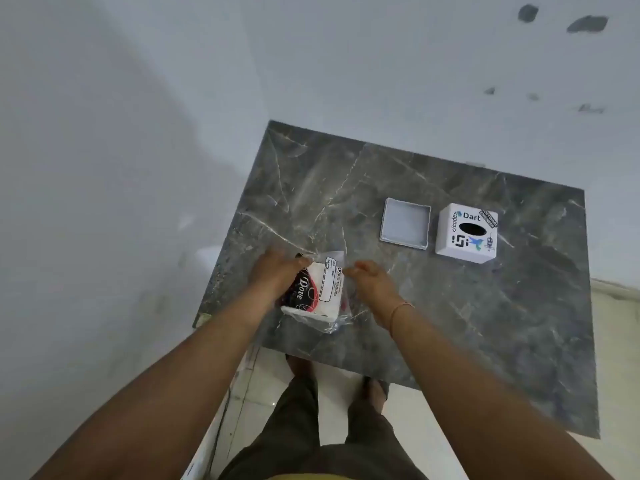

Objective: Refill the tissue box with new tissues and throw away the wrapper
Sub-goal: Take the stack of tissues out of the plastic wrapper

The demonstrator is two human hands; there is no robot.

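Note:
A pack of new tissues (pixel 320 294) in a clear plastic wrapper with black, red and white print lies near the table's left front. My left hand (pixel 277 275) grips the pack's left side. My right hand (pixel 372 282) pinches the wrapper's top right edge. The white cube tissue box (pixel 467 233), covered with stickers and with a dark oval slot facing up, stands at the right. Its flat white lid or base (pixel 406 224) lies open side up just left of the box.
The dark grey marble table (pixel 450 323) stands against a white wall, in a corner. My legs and feet show below its front edge on a pale tiled floor. No bin is in view.

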